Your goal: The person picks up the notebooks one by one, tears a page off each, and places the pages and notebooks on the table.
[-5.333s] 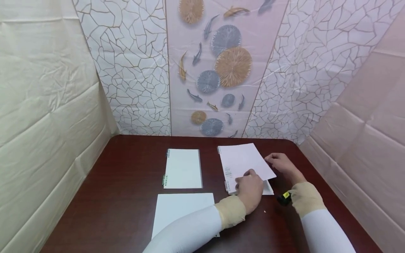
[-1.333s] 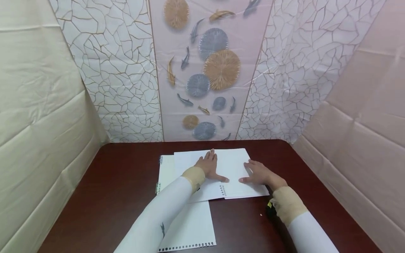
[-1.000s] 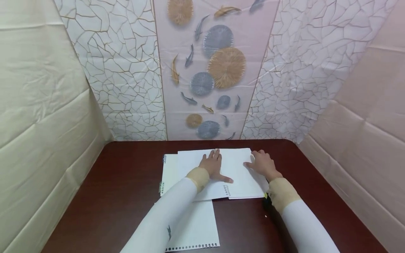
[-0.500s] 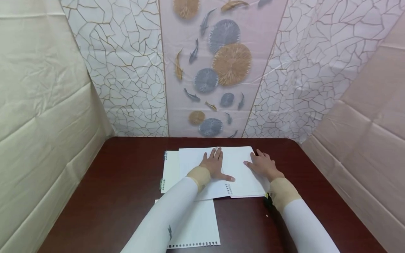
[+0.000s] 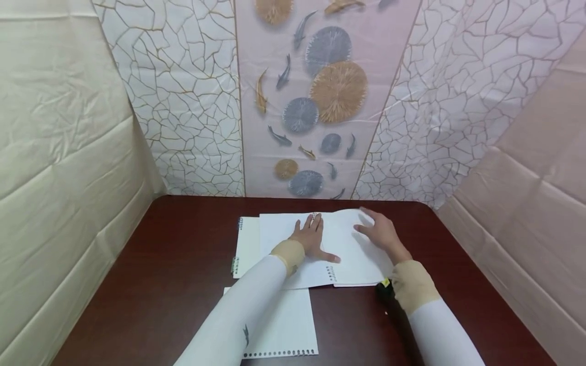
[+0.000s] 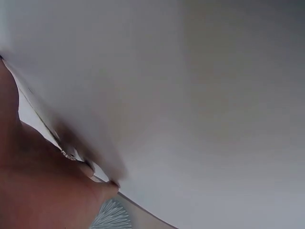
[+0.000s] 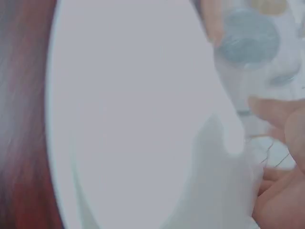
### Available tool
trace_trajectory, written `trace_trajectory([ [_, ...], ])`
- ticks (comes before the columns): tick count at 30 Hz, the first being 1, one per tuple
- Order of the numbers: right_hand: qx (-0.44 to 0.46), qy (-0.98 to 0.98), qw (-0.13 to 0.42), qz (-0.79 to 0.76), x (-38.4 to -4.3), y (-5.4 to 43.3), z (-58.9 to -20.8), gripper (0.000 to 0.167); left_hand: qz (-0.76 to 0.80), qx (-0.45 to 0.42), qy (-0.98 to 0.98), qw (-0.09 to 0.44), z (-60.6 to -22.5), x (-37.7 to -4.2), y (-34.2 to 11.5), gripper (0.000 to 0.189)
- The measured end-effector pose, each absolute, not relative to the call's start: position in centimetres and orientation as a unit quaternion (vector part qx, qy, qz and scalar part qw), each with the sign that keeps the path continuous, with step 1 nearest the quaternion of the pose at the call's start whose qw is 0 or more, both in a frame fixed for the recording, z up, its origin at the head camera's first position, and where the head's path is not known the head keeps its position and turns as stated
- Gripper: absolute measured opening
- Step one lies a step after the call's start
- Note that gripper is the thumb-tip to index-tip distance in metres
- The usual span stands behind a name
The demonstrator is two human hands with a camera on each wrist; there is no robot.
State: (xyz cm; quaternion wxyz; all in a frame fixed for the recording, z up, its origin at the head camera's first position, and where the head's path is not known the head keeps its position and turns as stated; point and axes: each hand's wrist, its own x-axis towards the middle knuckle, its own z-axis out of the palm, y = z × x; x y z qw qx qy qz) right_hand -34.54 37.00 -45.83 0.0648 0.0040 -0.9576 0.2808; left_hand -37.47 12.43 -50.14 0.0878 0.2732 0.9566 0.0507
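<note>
A spiral-bound notebook (image 5: pixel 343 244) lies open at the middle right of the table, its turned-over leaf reaching left across another notebook. My left hand (image 5: pixel 309 239) rests flat along its binding, fingers spread and thumb pointing right. At the far right corner, my right hand (image 5: pixel 382 234) holds the edge of a page (image 7: pixel 138 95), which bows up off the ones beneath. In the right wrist view the curled fingers (image 7: pixel 276 186) meet the page's edge, while the thumb stands apart from it. White paper fills most of the left wrist view beside the left hand (image 6: pixel 52 181).
Partly covered by the turned leaf, a second notebook (image 5: pixel 245 244) with rings on its left lies to the left. A white sheet (image 5: pixel 286 325) with punched holes is nearer me, partly under my left sleeve. Fabric walls surround the dark red table (image 5: pixel 151 274).
Earlier the notebook's cover was being lifted; now it lies open to the left. Over the last second my right hand has moved to the far corner and raised a page edge; my left hand stays put.
</note>
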Motion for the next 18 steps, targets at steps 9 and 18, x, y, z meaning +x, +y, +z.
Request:
trace_trajectory([
  [9, -0.160, -0.917, 0.124, 0.344, -34.8, 36.4, -44.9, 0.050, 0.066, 0.274, 0.955, 0.094, -51.1, -38.0, 12.6, 0.148],
  [18, -0.111, -0.927, 0.078, 0.350, -35.5, 37.9, -46.9, 0.024, 0.060, 0.272, 0.955, 0.100, -50.6, -37.7, 12.4, 0.146],
])
